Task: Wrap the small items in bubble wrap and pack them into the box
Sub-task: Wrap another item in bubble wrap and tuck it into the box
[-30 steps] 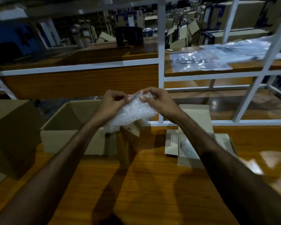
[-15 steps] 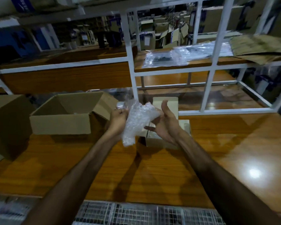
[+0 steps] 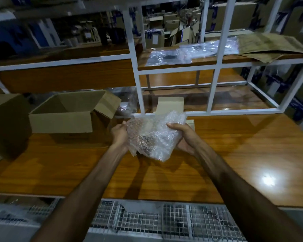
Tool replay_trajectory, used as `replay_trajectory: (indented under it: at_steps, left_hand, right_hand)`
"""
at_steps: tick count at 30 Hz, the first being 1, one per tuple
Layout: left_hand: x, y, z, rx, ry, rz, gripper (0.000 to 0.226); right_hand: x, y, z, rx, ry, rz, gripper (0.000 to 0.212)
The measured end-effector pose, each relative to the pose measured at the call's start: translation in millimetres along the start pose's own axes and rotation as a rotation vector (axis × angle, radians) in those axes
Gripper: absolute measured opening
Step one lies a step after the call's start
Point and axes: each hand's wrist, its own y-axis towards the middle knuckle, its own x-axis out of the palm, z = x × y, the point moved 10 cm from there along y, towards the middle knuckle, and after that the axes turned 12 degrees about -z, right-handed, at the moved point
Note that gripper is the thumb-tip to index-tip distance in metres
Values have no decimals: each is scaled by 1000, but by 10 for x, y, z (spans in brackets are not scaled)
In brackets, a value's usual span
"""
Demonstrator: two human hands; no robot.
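Bubble wrap (image 3: 156,137) bundle held above the wooden table (image 3: 234,154), left hand (image 3: 119,135) and right hand (image 3: 184,138) gripping either side; contents unclear. Open cardboard box (image 3: 63,119) to the left, interior mostly hidden.

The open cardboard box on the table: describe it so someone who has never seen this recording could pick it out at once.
Start at the wooden table under the white shelf frame. The open cardboard box stands on its far left part, left of the hands holding the bubble wrap. Its flaps are open and its inside shows, unlike the small flat box behind the bubble wrap.
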Motion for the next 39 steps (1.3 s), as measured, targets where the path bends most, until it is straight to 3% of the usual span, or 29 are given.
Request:
replay_trajectory:
  at_steps: [6, 11, 14, 17, 22, 28, 36, 39]
  left_hand:
    - [-73, 14, -8, 75, 72, 28, 28]
    - [-199, 22, -37, 129, 108, 64, 32]
    - [-415, 68, -24, 154, 146, 131, 32]
    - [-679, 87, 38, 185, 208, 232, 33]
    - [-1227, 141, 27, 154, 366, 312, 27]
    - [-1474, 136, -199, 120, 577, 257, 23]
    - [-1574, 88, -486, 60, 783, 217, 18]
    - [-1661, 147, -705, 31, 911, 170, 19]
  right_hand:
    - [10, -189, 216, 40, 188, -45, 47]
    - [-71, -285, 291, 70, 233, -50, 60]
    - [-251, -349, 299, 90, 201, -23, 57]
    - [-509, -488, 217, 155, -32, 74, 60]
    - [-971, -753, -16, 230, -367, 263, 33]
    - [-1441, -891, -47, 222, -567, 450, 27]
    - [-1816, -941, 314, 378, -879, 536, 10]
    - [-1957, -919, 479, 346, -974, 556, 11]
